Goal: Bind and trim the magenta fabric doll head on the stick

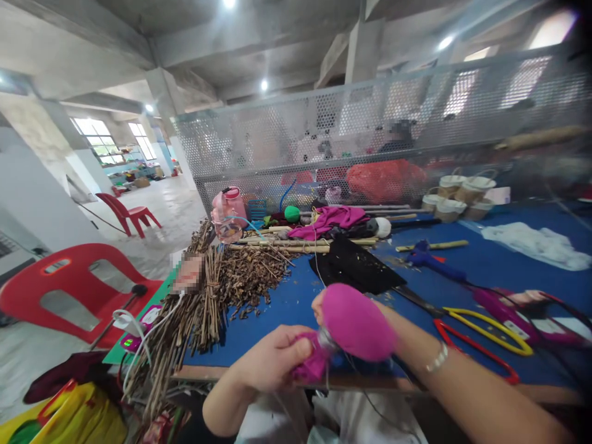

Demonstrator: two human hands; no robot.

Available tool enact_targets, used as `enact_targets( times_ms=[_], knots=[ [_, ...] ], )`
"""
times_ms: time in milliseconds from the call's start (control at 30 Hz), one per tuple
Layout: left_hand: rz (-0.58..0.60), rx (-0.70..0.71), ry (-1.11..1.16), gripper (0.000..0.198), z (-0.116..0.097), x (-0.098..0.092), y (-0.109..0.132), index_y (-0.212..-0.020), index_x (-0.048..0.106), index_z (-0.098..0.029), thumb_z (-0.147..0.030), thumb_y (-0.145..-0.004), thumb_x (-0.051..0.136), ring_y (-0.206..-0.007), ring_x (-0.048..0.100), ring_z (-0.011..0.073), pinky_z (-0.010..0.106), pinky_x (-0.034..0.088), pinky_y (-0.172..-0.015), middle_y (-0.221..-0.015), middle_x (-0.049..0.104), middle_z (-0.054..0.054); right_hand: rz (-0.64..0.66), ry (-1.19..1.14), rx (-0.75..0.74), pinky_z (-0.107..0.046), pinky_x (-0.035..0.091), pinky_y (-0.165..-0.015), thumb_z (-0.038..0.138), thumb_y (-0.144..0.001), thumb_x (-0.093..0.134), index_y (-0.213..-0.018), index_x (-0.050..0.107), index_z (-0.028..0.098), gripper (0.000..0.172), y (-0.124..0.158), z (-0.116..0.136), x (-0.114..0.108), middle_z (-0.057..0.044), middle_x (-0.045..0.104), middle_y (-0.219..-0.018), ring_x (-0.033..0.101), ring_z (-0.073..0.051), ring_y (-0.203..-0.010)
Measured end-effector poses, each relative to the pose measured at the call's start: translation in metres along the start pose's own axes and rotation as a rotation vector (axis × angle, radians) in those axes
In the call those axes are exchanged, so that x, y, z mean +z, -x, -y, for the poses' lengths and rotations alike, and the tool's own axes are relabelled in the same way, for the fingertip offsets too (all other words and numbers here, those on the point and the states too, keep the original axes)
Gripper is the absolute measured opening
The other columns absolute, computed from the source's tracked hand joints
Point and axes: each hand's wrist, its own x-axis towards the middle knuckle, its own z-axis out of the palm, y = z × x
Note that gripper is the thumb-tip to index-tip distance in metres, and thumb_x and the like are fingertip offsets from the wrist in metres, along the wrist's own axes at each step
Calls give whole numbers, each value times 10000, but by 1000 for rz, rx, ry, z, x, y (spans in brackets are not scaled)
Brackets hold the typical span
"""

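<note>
A rounded bundle of magenta cloth [358, 322] is held in front of me above the table's near edge. Its lower left end is gathered into a loose tail of cloth. My left hand [280, 357] is closed, thumb on top, around that tail. Behind the bundle is my right hand [318, 307], mostly covered by it; the visible fingertips are curled, and what they hold is hidden. A thin thread runs near the gathered neck. Beyond the bundle a black cloth [354, 265] lies flat. Scissors with red and yellow handles [490, 330] rest to the right.
Bundled dry stems [208, 296] stick out past the blue table's [296, 302] left edge. A pink jug [229, 213], sticks, a green ball [291, 214] and small pots [448, 209] stand along the perforated screen [277, 142]. Right are a blue glue gun [432, 259], cables and white stuffing [536, 243].
</note>
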Motion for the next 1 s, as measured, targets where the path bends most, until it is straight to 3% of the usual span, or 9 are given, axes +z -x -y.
enact_targets(
  times_ms=[100, 167, 300, 400, 467, 567, 767, 900, 1000],
  knots=[
    [10, 15, -259, 413, -1, 7, -3, -734, 581, -127, -514, -856, 500, -536, 357, 77, 198, 299, -511, -609, 468, -20, 317, 156, 99, -191, 248, -433, 296, -461, 816, -399, 497, 123, 367, -14, 33, -14, 86, 418, -356, 335, -41, -371],
    [-103, 37, -389, 326, 1, 9, -7, -795, 615, -132, -421, -881, 490, -606, 398, 100, 216, 329, -589, -665, 516, -12, 392, 361, 36, -201, 211, -434, 232, -539, 789, -387, 495, 137, 343, -10, 59, -14, 81, 398, -355, 303, -42, -376],
    [-436, 64, -480, 294, 8, 3, -11, -956, 640, -144, -370, -890, 463, -690, 490, 146, 242, 365, -648, -771, 620, 21, 190, 1056, -334, -264, 210, -499, 148, -751, 588, -556, 615, 164, 198, 32, 87, 4, -7, 562, -516, 435, -109, -473],
    [-634, 87, -506, 310, 11, -5, -9, -1046, 620, -159, -365, -896, 444, -719, 535, 163, 252, 383, -676, -826, 656, 34, -50, 1187, -241, -281, 226, -512, 162, -813, 515, -969, 662, 178, 214, 63, 72, 14, -68, 661, -664, 551, -182, -542],
    [-710, 77, -536, 306, 12, -9, -8, -1030, 617, -158, -365, -899, 433, -680, 539, 161, 250, 381, -648, -781, 654, 30, -133, 1102, -163, -282, 265, -520, 221, -866, 463, -1024, 640, 193, 239, 72, 53, 14, -69, 671, -683, 577, -201, -570],
    [-766, 77, -583, 288, 14, -11, -9, -1029, 616, -160, -348, -894, 444, -650, 548, 159, 245, 386, -629, -756, 660, 30, -65, 797, -194, -272, 355, -580, 322, -911, 419, -856, 674, 220, 280, 75, 28, 16, -33, 680, -718, 590, -179, -626],
    [-760, 149, -689, 273, 19, -5, -13, -1090, 622, -186, -274, -862, 499, -724, 584, 169, 240, 404, -692, -871, 687, 48, -28, 188, -190, -274, 413, -664, 404, -858, 499, -852, 699, 188, 295, 76, 14, 36, -49, 680, -796, 574, -182, -721],
    [-773, 127, -630, 303, 18, -5, -10, -1118, 616, -180, -305, -870, 496, -717, 586, 173, 249, 416, -688, -879, 694, 51, -164, -92, -127, -240, 287, -483, 525, -808, 546, -603, 521, 181, 402, 76, 2, 41, 27, 433, -517, 318, -93, -481],
    [-791, 136, -524, 329, 18, -7, -7, -1110, 618, -164, -351, -869, 497, -728, 582, 176, 261, 427, -694, -866, 686, 53, -240, -134, -88, -246, 206, -452, 592, -796, 531, -527, 337, 199, 514, 77, -12, 44, 61, 260, -475, 193, -82, -466]
  ],
)
